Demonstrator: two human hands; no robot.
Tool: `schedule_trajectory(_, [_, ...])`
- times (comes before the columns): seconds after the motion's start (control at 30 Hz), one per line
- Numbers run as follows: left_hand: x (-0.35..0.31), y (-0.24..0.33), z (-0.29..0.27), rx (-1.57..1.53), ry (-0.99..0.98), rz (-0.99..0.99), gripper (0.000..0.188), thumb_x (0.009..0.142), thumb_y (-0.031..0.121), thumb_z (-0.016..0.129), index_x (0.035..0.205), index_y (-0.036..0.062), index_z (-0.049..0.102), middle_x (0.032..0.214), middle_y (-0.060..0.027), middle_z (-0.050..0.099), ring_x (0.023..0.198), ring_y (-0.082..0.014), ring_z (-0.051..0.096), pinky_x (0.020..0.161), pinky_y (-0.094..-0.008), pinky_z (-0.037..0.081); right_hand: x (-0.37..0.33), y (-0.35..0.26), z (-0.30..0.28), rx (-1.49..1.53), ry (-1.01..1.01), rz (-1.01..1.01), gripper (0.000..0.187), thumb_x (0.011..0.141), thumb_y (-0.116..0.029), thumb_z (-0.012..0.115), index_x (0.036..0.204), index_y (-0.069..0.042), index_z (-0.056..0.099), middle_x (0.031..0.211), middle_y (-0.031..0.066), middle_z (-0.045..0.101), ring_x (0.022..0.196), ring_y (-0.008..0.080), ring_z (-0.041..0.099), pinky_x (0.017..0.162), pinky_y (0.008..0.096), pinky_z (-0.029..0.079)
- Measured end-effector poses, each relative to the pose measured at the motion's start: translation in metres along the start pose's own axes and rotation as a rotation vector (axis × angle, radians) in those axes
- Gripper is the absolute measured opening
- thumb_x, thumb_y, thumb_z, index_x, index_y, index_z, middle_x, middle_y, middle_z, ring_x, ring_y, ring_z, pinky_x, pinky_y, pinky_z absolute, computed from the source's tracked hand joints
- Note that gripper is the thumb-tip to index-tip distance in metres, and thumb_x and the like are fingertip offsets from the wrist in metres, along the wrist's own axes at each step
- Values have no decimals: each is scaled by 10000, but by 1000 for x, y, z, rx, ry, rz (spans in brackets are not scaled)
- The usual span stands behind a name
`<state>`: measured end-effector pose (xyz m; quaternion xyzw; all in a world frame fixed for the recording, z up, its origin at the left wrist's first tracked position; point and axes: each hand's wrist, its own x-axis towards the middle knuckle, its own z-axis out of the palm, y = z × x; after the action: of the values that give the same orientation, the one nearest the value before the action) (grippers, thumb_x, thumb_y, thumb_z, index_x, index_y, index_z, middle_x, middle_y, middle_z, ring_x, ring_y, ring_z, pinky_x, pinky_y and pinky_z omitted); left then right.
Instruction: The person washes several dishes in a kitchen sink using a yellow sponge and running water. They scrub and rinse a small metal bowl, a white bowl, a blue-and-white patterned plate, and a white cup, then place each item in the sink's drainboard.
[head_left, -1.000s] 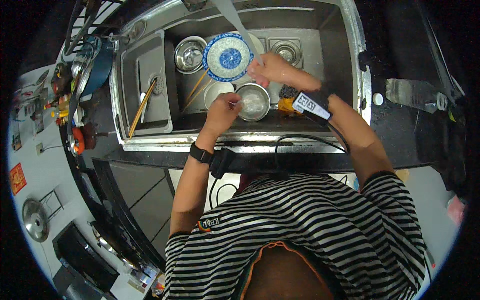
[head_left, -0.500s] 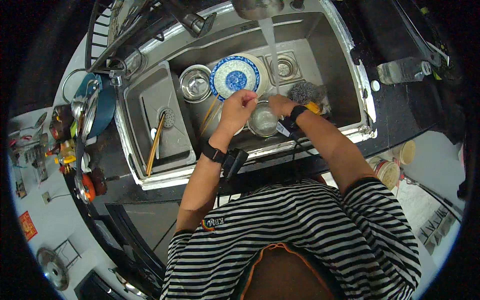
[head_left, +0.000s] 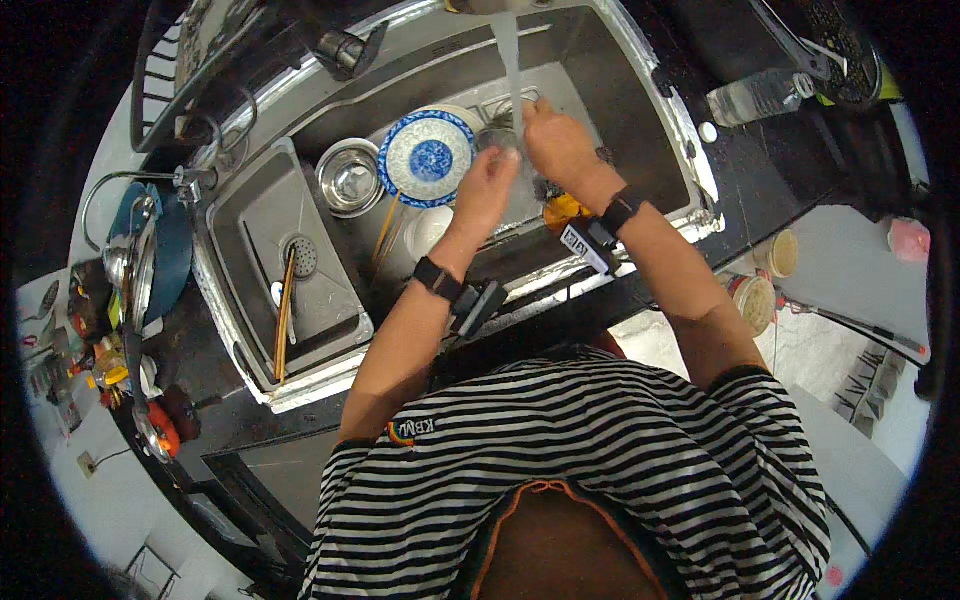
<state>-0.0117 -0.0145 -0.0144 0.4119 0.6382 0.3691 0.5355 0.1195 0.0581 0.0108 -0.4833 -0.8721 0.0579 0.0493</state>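
Rinsing under tap stream (head_left: 508, 60), left hand (head_left: 487, 190) and right hand (head_left: 556, 143) both closed on small metal item (head_left: 497, 139), possibly a cup, blurred, steel sink (head_left: 640, 120) centre, blue patterned plate (head_left: 430, 158) at 9 o'clock, steel bowl (head_left: 350, 178) beyond, chopsticks (head_left: 284, 315) at 8 o'clock.

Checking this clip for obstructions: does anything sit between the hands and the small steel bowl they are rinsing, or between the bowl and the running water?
Nothing visible does. The left hand and right hand both hold the small steel bowl directly, and the water stream falls straight onto it. The blue patterned plate stands apart, to its left.
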Motion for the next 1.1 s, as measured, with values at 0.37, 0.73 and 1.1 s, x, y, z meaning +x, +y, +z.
schedule_trajectory(0.37, [29,10,17,-753,81,-252,74,877,78,451,931,54,495,825,-68,558,700,-183,544,618,-326,463,-38,72,4,465,-58,18,238,766,-213,608,901,-17,597,885,173,608,731,356,603,694,415,482])
schedule_trajectory(0.73, [23,13,24,-507,117,-139,185,893,229,526,952,54,542,854,1,546,750,-111,499,660,-271,407,-30,77,97,-85,-842,-249,217,745,-117,553,862,41,646,864,208,639,759,335,625,671,418,499])
schedule_trajectory(1.1, [8,-4,14,-534,87,-177,85,828,79,584,903,41,571,764,6,575,639,-80,517,526,-234,403,-46,98,-33,827,-144,-173,226,748,-232,647,817,-21,606,898,117,587,853,289,575,746,340,455])
